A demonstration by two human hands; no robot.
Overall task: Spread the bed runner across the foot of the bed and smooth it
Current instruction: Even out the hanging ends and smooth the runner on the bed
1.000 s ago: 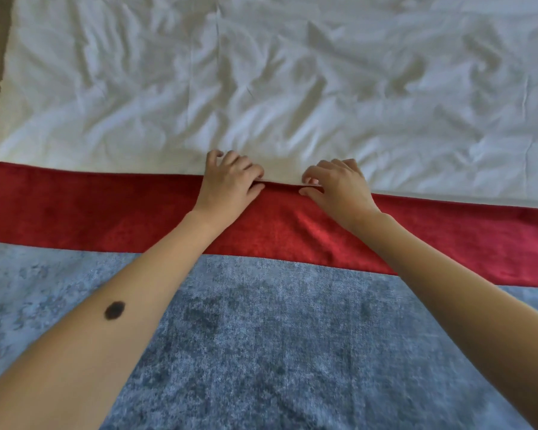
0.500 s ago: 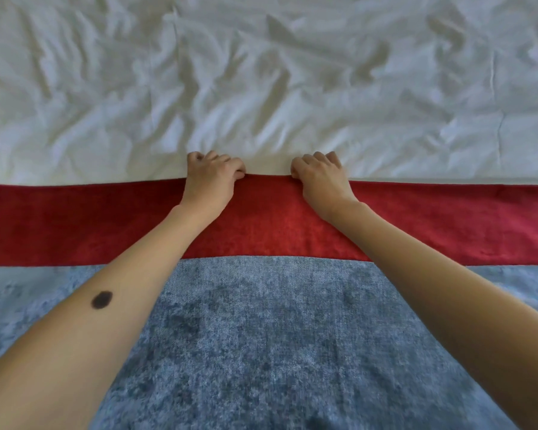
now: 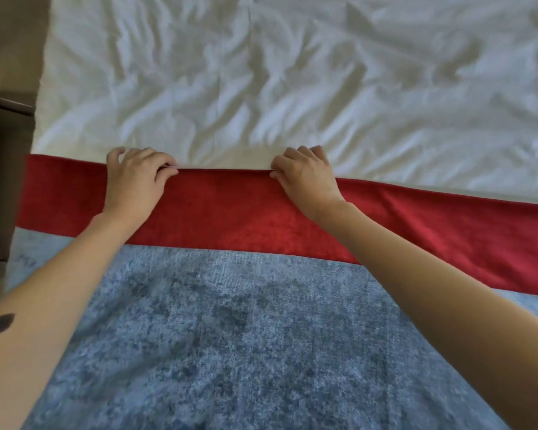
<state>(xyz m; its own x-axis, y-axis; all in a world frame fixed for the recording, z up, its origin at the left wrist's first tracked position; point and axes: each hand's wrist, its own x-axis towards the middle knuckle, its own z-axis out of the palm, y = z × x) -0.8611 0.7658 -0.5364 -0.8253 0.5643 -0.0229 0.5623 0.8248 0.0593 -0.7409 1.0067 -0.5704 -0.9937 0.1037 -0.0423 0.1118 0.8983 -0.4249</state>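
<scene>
Left hand point(image 3: 134, 181) and right hand point(image 3: 306, 178) both pinch the far edge of the runner point(image 3: 230, 321). Their fingers are curled round the top of its red band point(image 3: 230, 212), with a stretch of cloth between them. The runner lies flat across the near part of the bed point(image 3: 48, 88), on top of the white sheet point(image 3: 292, 88), with its blue-grey part close to the person. Things could go wrong if one hand pulls harder than the other, because then the red edge would end up crooked. On the right the edge already seems to slope, though the wide lens may be bending it. The sheet is full of wrinkles, so a strong tug could drag it along and bunch it up, and bumps could show through the runner. I cannot see the fingertips, so I cannot tell how much cloth each hand has. Both arms point(image 3: 75, 290) cover parts of the runner. Its right end and near edge are cut off, and its left end is hard to make out beside the dark side of the picture. The blue-grey part looks blurry.
</scene>
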